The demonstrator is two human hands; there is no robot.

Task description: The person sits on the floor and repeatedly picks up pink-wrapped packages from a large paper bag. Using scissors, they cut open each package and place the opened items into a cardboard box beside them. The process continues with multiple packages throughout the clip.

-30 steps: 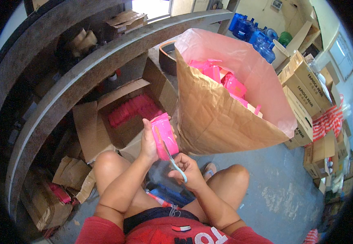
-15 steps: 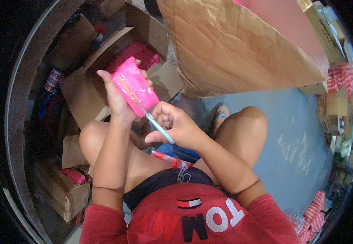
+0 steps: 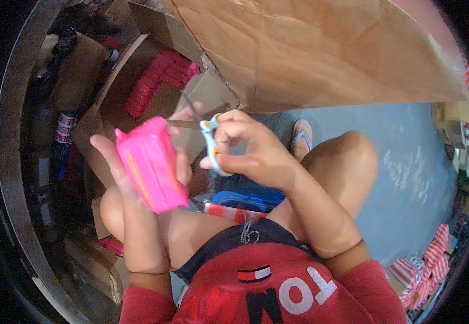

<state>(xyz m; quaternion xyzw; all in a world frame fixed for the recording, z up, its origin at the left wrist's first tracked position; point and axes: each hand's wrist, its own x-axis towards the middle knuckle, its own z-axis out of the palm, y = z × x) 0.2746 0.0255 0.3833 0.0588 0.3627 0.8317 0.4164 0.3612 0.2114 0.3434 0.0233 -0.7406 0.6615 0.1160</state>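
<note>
Pink packet [image 3: 150,167] is sitting upright in the left hand [image 3: 137,162], at 9 o'clock from frame centre, fingers wrapping its far edge, thumb along the near side. Hand is clamping firmly on the packet.

Right hand [image 3: 250,148] is gripping scissors [image 3: 210,143], fingers curling through the pale handles with orange trim. Blades are pointing toward 9 o'clock and meeting the packet's top corner. Blades are blurred, so can't tell whether they're apart or together. Right hand is just beside the left, nearly touching.

Person is sitting, both bare knees up, red shirt [image 3: 267,291] at 6 o'clock. Blue object [image 3: 245,200] is lying between the thighs, directly under the hands.

Open cardboard box [image 3: 137,92] at 11 o'clock is holding a stack of more pink packets [image 3: 161,81]. Large brown paper sack [image 3: 310,54] is filling 12 to 2 o'clock, just past the hands. Sandalled foot [image 3: 302,135] is resting on the grey-blue floor [image 3: 407,178] at 3 o'clock. Red-and-white striped packs [image 3: 423,270] are lying at 4 o'clock, well apart from the hands.
</note>
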